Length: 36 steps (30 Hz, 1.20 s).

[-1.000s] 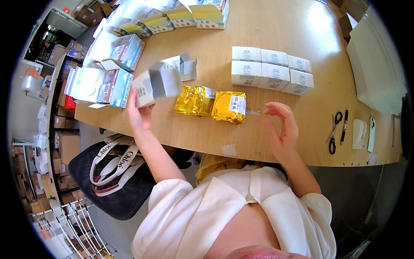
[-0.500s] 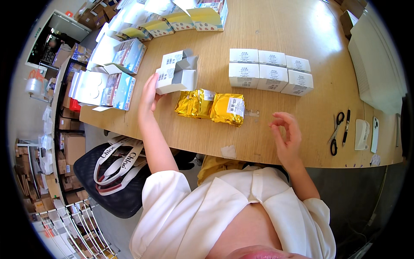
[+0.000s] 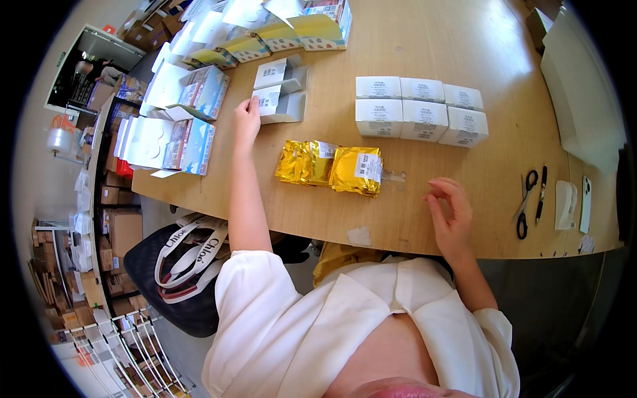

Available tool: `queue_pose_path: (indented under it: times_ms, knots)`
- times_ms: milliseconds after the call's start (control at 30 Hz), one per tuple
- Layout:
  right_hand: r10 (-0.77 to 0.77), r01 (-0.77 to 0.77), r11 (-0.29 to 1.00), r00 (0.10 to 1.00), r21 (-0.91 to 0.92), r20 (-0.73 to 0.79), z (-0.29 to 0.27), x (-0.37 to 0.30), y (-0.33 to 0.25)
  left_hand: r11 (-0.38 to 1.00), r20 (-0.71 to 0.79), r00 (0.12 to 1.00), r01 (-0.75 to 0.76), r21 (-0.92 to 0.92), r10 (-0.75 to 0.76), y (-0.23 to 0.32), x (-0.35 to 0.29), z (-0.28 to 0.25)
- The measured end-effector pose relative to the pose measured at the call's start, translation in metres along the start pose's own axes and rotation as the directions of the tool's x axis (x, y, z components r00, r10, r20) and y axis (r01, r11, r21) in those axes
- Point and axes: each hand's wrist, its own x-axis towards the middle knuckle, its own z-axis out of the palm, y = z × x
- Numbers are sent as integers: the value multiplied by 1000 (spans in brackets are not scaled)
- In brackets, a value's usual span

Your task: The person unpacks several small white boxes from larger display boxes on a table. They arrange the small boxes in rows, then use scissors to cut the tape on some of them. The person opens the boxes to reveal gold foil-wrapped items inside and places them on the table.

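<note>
Two small white cartons with labels stand on the wooden table with their flaps raised. My left hand is closed on the left edge of the nearer white carton, fingertips at its labelled side. The farther white carton stands right behind it. Nearer to me lie two stacks of shiny gold foil packets, the left stack slumped and the right stack bearing a white label. My right hand rests near the table's front edge, loosely curled, with nothing in it and thumb apart from the fingers.
Several closed white boxes form two rows right of centre. Open blue and yellow display boxes line the left and far edges. Scissors, a pen and a white phone lie at right. A dark bag sits below left.
My left hand has lowered the nearer carton and moved it slightly back, so both cartons now stand on the table. The right hand stays about where it was. The whole view has shifted slightly.
</note>
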Motion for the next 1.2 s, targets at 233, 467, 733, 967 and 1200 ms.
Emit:
queue_pose_path:
  times_ms: [233, 467, 733, 967, 1200]
  knots:
    - [-111, 107, 981, 994, -164, -18, -21, 15, -6, 872, -331, 811, -479, 98, 483, 107, -66, -17]
    - [-258, 212, 796, 966, -567, 0, -59, 72, -8, 537, 204, 532, -843, 38, 822, 214, -203, 1]
    - [-173, 190, 680, 980, -708, 96, -72, 96, 9, 491, 160, 466, -793, -360, 870, 213, -258, 35]
    - [-14, -11, 824, 999, -566, -39, -71, 55, -13, 624, 104, 700, -546, -559, 706, 200, -279, 43]
    - [-98, 113, 843, 994, -525, 56, -51, -14, -36, 507, 475, 805, 261, -821, 355, 212, -290, 71]
